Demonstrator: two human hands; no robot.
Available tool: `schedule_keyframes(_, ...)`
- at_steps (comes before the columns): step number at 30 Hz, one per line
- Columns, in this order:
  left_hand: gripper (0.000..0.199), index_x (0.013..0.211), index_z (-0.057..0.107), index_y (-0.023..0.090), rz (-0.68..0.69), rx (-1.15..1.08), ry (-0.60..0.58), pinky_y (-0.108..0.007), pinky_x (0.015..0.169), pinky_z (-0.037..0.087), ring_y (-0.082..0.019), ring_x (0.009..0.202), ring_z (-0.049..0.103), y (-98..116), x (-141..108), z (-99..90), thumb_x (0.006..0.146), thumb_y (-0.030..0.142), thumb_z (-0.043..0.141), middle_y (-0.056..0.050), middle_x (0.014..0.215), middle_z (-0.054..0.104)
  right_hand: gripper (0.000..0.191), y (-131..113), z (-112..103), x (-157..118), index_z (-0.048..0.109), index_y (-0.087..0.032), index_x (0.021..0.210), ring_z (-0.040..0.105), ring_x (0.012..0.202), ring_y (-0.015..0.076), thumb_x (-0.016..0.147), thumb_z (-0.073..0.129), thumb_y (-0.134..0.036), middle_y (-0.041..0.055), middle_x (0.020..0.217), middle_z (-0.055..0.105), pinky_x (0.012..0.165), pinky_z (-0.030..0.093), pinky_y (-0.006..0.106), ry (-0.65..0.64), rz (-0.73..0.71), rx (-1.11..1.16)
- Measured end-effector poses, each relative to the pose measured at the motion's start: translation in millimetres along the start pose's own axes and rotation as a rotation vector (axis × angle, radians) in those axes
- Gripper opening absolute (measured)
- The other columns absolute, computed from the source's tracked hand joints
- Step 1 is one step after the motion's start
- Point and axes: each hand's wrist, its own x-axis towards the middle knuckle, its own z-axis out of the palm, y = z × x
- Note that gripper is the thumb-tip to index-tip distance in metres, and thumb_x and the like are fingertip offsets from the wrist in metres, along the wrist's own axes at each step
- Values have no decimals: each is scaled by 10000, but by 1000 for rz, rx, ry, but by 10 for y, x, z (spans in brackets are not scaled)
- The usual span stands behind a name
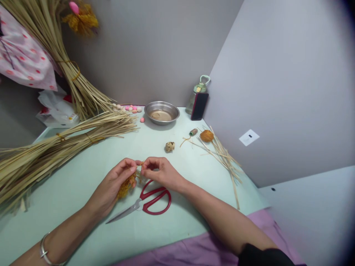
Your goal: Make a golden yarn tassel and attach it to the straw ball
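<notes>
My left hand point(113, 184) is closed around a small yellow-orange fibrous bundle point(126, 187), its frayed end hanging below the fingers. Just to the right, my right hand point(159, 171) pinches a thin orange strand point(141, 164) at the bundle's top, its fingertips close to those of the left. Under and beside the hands lie scissors with red handles point(156, 201), blades pointing to the lower left. A speckled brown and cream ball-like item point(170, 146) rests on the table beyond my right hand.
Dried straw bundles point(69, 140) cover the left. At the back are pink and cream pebble-like pieces point(133, 108), a metal bowl point(162, 113), a phone point(199, 106) and a bottle point(191, 101). An orange thread ball point(206, 136), a small spool point(193, 132) and loose straws point(227, 159) lie right.
</notes>
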Motion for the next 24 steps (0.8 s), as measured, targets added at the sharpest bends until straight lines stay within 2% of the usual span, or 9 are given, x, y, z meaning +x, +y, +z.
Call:
schedule_keyframes(2,142,854,567,240,-7,39,-15,-202,597,423,-89,633,507,-30,8,-13,889,346,655,58,823,558,148,18,-8,13,627,-159,775,481,645,109,777,681,-297,-15,718,579,636,382,244,20,1,34)
schedule_keyframes(8,167,946,587,242,-24,88,-94,-208,592,408,-96,617,513,-70,33,-23,860,342,689,62,760,558,280,4,-19,23,653,-154,797,512,653,110,764,743,-417,-9,733,610,661,399,248,22,28,142)
schedule_keyframes(14,172,949,599,245,-46,6,-34,-205,590,425,-91,587,535,-29,37,-10,847,334,704,72,721,551,323,-45,-31,9,632,-165,821,493,641,111,828,674,-485,-11,723,588,634,403,243,75,20,88)
schedule_keyframes(20,164,945,603,242,-44,-31,-4,-187,589,434,-93,612,515,-12,38,-30,847,328,703,62,743,573,182,35,-8,-12,644,-161,823,475,630,106,806,696,-334,-20,702,574,625,393,246,-115,41,-34)
schedule_keyframes(24,192,954,601,240,-41,18,-7,-193,594,435,-93,611,519,-24,40,-14,840,347,713,66,733,555,82,55,-10,-13,628,-161,789,472,620,99,816,618,-238,-30,680,557,620,386,237,-57,15,-57)
